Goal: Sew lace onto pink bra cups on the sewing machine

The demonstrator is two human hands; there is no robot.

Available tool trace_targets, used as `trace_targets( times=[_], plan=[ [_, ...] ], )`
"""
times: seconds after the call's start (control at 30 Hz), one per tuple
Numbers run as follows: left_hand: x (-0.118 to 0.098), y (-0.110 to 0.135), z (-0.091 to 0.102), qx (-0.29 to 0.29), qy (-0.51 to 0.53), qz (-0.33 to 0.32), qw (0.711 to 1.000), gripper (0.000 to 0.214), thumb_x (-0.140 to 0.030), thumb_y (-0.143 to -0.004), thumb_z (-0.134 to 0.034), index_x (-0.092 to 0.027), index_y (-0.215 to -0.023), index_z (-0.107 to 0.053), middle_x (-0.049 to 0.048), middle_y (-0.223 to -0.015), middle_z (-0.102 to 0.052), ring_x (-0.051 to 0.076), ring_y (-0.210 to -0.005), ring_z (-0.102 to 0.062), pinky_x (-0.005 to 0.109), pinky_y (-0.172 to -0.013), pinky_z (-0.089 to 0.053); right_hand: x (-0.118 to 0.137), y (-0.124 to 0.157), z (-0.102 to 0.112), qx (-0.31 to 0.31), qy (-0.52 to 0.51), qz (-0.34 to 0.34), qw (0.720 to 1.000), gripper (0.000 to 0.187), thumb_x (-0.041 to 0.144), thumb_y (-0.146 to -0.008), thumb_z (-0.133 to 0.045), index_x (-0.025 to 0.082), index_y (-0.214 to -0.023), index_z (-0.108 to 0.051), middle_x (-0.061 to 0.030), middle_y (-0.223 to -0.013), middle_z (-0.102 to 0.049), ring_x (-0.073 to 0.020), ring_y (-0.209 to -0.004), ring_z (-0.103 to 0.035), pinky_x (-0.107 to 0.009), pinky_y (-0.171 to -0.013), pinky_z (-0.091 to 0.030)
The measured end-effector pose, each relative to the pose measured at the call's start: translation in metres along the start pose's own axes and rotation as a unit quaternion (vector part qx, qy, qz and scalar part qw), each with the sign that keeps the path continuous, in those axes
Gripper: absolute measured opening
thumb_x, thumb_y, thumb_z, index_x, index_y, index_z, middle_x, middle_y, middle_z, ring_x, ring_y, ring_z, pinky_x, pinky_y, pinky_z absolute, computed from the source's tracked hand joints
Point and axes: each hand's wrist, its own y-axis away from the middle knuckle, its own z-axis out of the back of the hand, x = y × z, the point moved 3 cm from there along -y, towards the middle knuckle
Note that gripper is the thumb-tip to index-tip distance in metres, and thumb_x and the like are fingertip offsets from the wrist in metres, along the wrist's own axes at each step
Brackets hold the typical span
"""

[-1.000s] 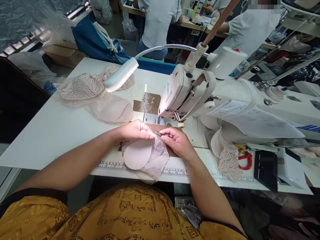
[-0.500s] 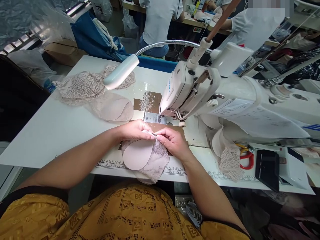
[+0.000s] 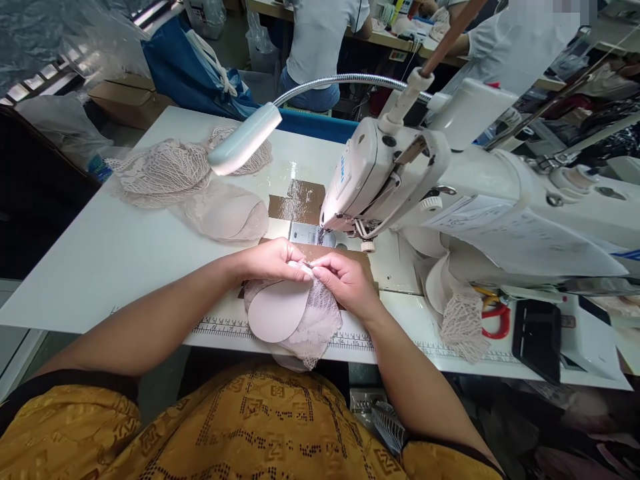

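Note:
My left hand (image 3: 281, 260) pinches the top edge of a pale pink lace bra cup piece (image 3: 323, 313), which hangs over the table's front edge. Close beside it, my right hand (image 3: 345, 283) is closed on the same edge, thumb against fingers. A small dark, thin item shows between the fingertips, too small to name. The smooth oval cup pad (image 3: 279, 312) faces up below my left hand, with lace around it. Just beyond both hands is the sewing machine's needle area (image 3: 323, 237), apart from the fabric.
Lace pieces (image 3: 160, 170) and a sheer cup (image 3: 225, 213) lie on the left of the white table (image 3: 145, 267). A lamp (image 3: 245, 140) hangs over them. Right are more lace cups (image 3: 457, 313), red-handled scissors (image 3: 496, 321) and a black phone-like device (image 3: 536, 337). People sit behind.
Both hands stay at the same spot with the lace piece, their fingertips shifting only slightly. The whole view has moved a little.

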Motion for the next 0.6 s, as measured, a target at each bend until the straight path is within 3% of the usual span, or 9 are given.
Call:
trace_targets(
  times=[0.1,0.23,0.43,0.6],
  plan=[
    [-0.002,0.002,0.001,0.017,0.011,-0.001,1.000,0.032,-0.043,-0.077,-0.074,-0.013,-0.087,-0.072,0.0014,-0.071,-0.062,0.009,-0.061,-0.052,0.019,-0.053,-0.040,-0.002,0.001,0.004,-0.026,-0.010,-0.013,1.000,0.017,0.035,-0.089,-0.061,0.021,-0.086,-0.070,-0.0024,-0.084,-0.071,-0.0171,-0.078,-0.064,-0.030,-0.070,-0.049],
    [-0.001,0.005,0.004,0.019,0.016,0.011,1.000,0.031,-0.038,-0.078,-0.073,-0.016,-0.100,-0.073,0.0041,-0.086,-0.069,0.013,-0.072,-0.061,0.020,-0.061,-0.048,-0.001,0.005,0.012,-0.012,-0.017,-0.018,1.000,0.015,0.034,-0.087,-0.063,0.022,-0.092,-0.070,-0.0031,-0.090,-0.072,-0.0181,-0.082,-0.066,-0.031,-0.073,-0.051],
    [-0.003,0.007,0.004,-0.009,-0.016,0.022,1.000,0.030,-0.042,-0.079,-0.071,-0.014,-0.090,-0.074,0.0056,-0.082,-0.070,0.014,-0.071,-0.062,0.021,-0.059,-0.050,0.004,0.008,0.015,0.040,0.048,0.007,0.998,0.015,0.030,-0.088,-0.062,0.024,-0.097,-0.073,-0.0024,-0.095,-0.074,-0.0192,-0.086,-0.068,-0.033,-0.077,-0.051],
    [-0.006,0.007,0.003,0.002,-0.023,0.000,1.000,0.029,-0.042,-0.080,-0.071,-0.013,-0.075,-0.070,0.0009,-0.066,-0.060,0.009,-0.058,-0.051,0.017,-0.048,-0.040,0.004,0.007,0.012,0.050,0.063,0.021,0.997,0.015,0.029,-0.088,-0.061,0.024,-0.097,-0.073,-0.0019,-0.093,-0.075,-0.0188,-0.086,-0.068,-0.033,-0.078,-0.050]
  ],
)
